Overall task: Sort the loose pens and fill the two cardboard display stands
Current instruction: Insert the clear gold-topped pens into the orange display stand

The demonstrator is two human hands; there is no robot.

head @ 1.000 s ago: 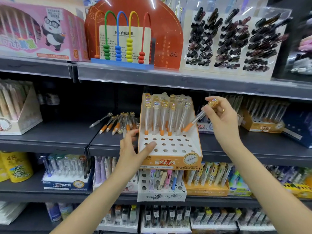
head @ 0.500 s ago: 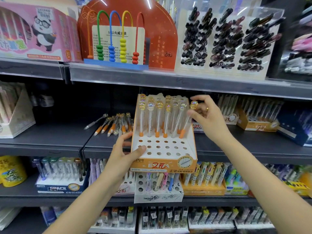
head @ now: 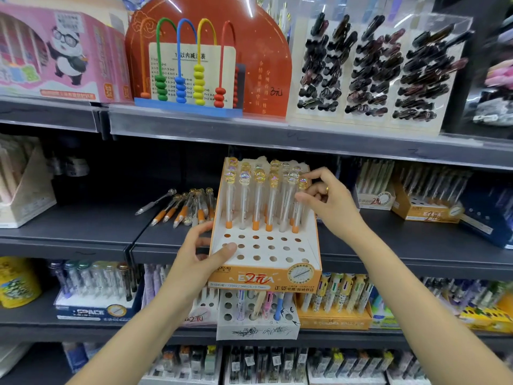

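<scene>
The clear-barrelled pen with the orange grip and iridescent bead cap, carried at a slant above the stand a second ago and lowered toward the right end of the row half a second ago, now stands upright in the rightmost hole of the filled row of the orange-and-white cardboard display stand. The right hand remains at the pen's upper barrel, its fingers curled loosely beside the cap; whether they pinch the barrel or have just let go cannot be told. The left hand steadies the stand as before — thumb lying across the perforated white top, fingers spread along the left wall, holding rather than clamping. The stand sits at the front edge of the dark grey metal shelf. The rear rows are now occupied, while three rows of holes in front are vacant. A cluster of loose orange-gripped pens lies on the shelf just left of the stand — the probable source of the next pick. A second orange stand sits well to the right.
</scene>
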